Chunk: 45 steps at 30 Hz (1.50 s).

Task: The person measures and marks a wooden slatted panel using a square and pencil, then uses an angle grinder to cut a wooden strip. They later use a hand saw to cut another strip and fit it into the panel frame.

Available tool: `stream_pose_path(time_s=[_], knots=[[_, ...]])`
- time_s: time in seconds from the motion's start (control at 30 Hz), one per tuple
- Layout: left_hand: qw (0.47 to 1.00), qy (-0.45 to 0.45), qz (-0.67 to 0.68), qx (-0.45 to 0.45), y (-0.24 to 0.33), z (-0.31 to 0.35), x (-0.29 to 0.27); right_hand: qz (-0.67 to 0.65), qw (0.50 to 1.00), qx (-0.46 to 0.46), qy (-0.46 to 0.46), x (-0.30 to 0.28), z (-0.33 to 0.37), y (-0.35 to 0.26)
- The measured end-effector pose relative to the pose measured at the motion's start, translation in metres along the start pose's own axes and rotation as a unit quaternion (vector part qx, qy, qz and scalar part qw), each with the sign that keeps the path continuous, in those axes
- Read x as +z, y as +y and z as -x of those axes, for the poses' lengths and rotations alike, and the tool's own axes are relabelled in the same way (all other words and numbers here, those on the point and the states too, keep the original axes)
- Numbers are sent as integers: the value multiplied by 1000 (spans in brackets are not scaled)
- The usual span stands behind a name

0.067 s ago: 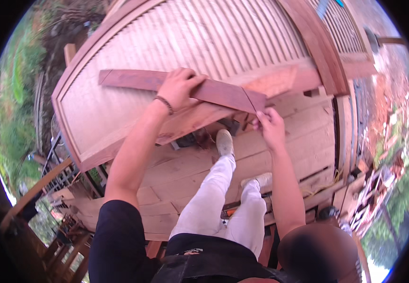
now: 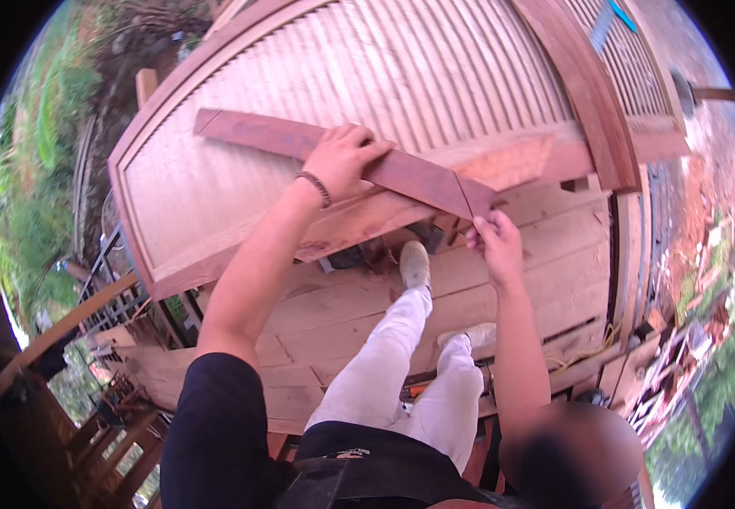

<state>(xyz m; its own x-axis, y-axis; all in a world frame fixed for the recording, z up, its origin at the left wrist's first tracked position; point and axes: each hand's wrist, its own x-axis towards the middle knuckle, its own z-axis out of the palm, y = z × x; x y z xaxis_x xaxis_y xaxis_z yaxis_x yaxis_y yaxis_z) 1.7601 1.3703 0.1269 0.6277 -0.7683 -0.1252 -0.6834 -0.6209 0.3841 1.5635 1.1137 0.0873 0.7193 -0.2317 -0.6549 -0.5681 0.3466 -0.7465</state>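
My left hand (image 2: 343, 161) is closed over the middle of a reddish-brown wooden board (image 2: 418, 180), with its thumb lying along the face. A dark line crosses the board at each end. My right hand (image 2: 500, 243) has its fingers pinched together at the near edge of the board's right end, close to one of these lines. What those fingers hold, if anything, is too small to make out. The board slants over a large slatted wooden panel (image 2: 435, 76), its right end reaching past the panel's near rail.
A thick wooden crosspiece (image 2: 584, 93) runs over the panel's right side, with a turquoise item (image 2: 623, 17) beyond it. My shoes (image 2: 416, 265) stand on a plank floor (image 2: 545, 280). Offcuts and scrap lie at the right, greenery at the left.
The whole view has turned slightly, so the panel and board appear shifted to the right, with the board's right end lower. Both hands keep their places on the board.
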Motion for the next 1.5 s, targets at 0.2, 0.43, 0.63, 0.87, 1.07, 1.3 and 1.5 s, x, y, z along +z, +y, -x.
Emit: stream_pose_path(time_s=[0.2,0.43,0.63,0.87,1.07,1.3,1.5], knots=[[992,-5,-73,104,-22,-33,-24,-62,998,30,-12,31,2,25],[983,37,-143,106,-31,-70,5,-69,997,-2,-30,55,4,34],[985,74,-130,-84,22,-79,47,-73,997,21,30,35,14,130],[962,222,-158,-19,12,-82,49,286,955,79,16,68,9,350],[979,193,39,-56,12,-94,60,470,879,71,37,106,-37,444],[968,251,9,4,31,-93,69,473,871,78,105,108,-106,477],[980,119,-131,-89,18,-96,71,241,970,14,22,137,11,435]])
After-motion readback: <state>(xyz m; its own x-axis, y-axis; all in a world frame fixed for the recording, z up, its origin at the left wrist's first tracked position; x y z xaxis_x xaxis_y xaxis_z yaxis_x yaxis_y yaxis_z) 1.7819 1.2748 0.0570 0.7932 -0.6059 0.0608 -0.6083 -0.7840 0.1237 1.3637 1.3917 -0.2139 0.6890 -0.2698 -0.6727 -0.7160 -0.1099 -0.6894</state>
